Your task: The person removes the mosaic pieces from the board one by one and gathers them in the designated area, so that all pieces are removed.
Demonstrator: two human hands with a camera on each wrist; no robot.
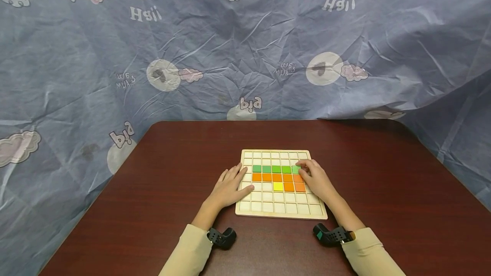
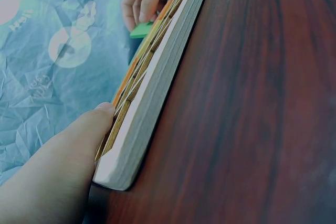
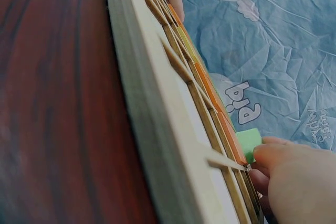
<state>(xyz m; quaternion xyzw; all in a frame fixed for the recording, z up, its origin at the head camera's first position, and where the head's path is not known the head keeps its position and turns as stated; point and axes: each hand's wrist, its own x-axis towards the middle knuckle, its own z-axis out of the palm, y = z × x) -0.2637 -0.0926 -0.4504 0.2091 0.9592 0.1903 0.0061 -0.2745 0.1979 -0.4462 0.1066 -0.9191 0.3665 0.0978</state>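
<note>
A wooden grid board lies flat on the table, with rows of coloured square tiles in its compartments. My right hand pinches a light green tile between thumb and fingers at the right end of the green row. In the right wrist view that tile stands tilted, partly above the grid. My left hand rests along the board's left edge, fingers straight and thumb over the rim. Below the green row runs an orange row; under it sit a yellow tile and further orange tiles.
The dark red-brown table extends around the board on all sides. A blue printed cloth hangs behind it. Each wrist wears a black camera band, the left one and the right one both near the board's front edge.
</note>
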